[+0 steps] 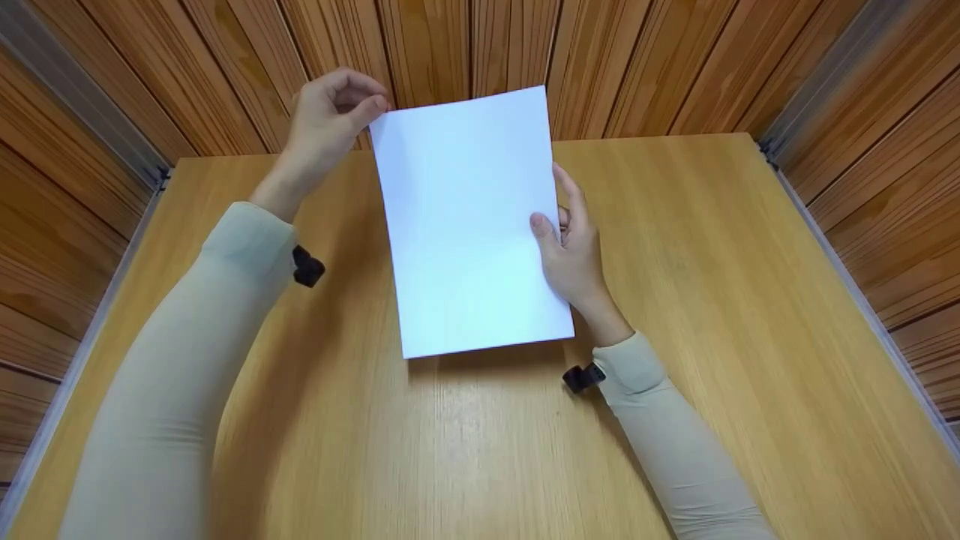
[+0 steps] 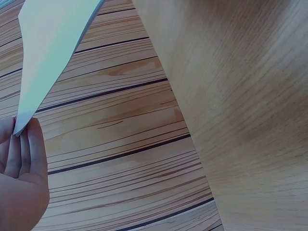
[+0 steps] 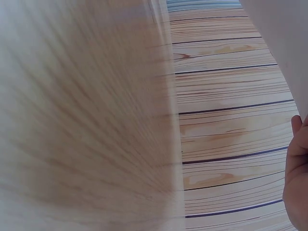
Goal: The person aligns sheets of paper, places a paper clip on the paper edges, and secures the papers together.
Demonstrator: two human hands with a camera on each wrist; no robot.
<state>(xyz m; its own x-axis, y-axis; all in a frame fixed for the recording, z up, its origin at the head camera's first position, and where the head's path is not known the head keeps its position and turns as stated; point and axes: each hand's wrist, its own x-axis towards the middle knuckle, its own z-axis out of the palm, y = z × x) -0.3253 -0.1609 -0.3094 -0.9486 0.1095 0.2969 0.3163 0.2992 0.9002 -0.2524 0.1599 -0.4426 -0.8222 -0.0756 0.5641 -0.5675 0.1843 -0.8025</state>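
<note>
A plain white sheet of paper (image 1: 472, 232) is held up above the table, its long sides running roughly away from the person. My left hand (image 1: 330, 112) pinches its far left corner between thumb and fingertips. In the left wrist view, the paper (image 2: 53, 48) narrows to that corner at the fingers of the left hand (image 2: 24, 168). Along the right edge, my right hand (image 1: 574, 244) grips the sheet with the thumb on top and the fingers behind, partly hidden. The right wrist view catches just part of the right hand (image 3: 297, 178) and the paper (image 3: 284, 43).
Beneath the paper spreads a light wooden table (image 1: 480, 450), with shadows of the arms and sheet on it. A wood-plank wall (image 1: 637, 67) rises behind the table's far edge, and similar panels flank both sides. Small black devices sit at the left wrist (image 1: 307, 266) and right wrist (image 1: 583, 377).
</note>
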